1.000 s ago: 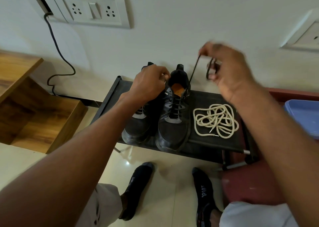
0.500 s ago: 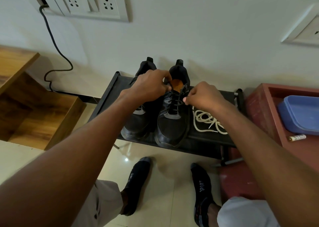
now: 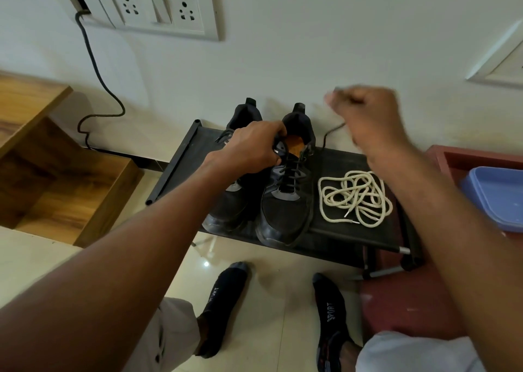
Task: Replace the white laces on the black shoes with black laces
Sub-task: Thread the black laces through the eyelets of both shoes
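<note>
At the centre of the frame, two black shoes (image 3: 271, 190) stand side by side on a low black rack (image 3: 181, 162) against the wall. The left hand (image 3: 252, 148) grips the tongue of the right-hand shoe, its fingers curled over the collar. Up and to the right, the right hand (image 3: 365, 111), blurred, is raised above the rack with its fingers closed round the end of a black lace (image 3: 329, 134) that runs taut down to the shoe's top eyelets. The white laces (image 3: 355, 197) lie in a loose heap on the rack just right of the shoes, beneath the right forearm. A blue tub (image 3: 498, 196) sits at the right edge, a wall socket panel (image 3: 158, 8) at upper left.
</note>
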### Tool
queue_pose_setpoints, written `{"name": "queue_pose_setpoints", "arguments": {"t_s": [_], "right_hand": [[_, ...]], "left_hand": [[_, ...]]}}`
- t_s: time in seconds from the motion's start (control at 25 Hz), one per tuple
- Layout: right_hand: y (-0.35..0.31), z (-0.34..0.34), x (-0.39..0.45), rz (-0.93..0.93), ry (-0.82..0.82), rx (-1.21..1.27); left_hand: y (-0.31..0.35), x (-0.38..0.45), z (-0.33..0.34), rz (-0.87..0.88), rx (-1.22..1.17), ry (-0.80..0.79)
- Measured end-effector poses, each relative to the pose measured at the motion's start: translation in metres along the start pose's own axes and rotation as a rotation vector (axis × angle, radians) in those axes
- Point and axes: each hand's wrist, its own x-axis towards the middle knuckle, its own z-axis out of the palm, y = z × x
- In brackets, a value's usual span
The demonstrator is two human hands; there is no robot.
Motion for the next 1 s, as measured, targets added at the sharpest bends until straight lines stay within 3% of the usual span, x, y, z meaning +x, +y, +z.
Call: {"name": "queue_pose_setpoints", "arguments": {"t_s": [0.08,0.2,0.44,0.72,1.0], "right_hand": [[0.021,0.013,-0.007,0.061,-0.219,-0.479],[0.038,0.029,-0.014,0.11,-0.344,-0.761],[0.037,0.03,-0.015,0.117,-0.274,-0.726],[0.036,0.034,-0.016,0.148,-0.279,-0.589],[0.039,0.03,-0.012,0.242,-0.219,-0.628]], "left_hand": [[0.001,0.001,0.002,0.004,0.017,0.009],[0.003,0.001,0.004,0.007,0.026,0.018],[0.001,-0.002,0.002,0.045,-0.091,0.008],[0.003,-0.002,0.004,-0.029,-0.152,-0.053],[0.0,0.002,0.003,-0.058,0.041,0.04]]}}
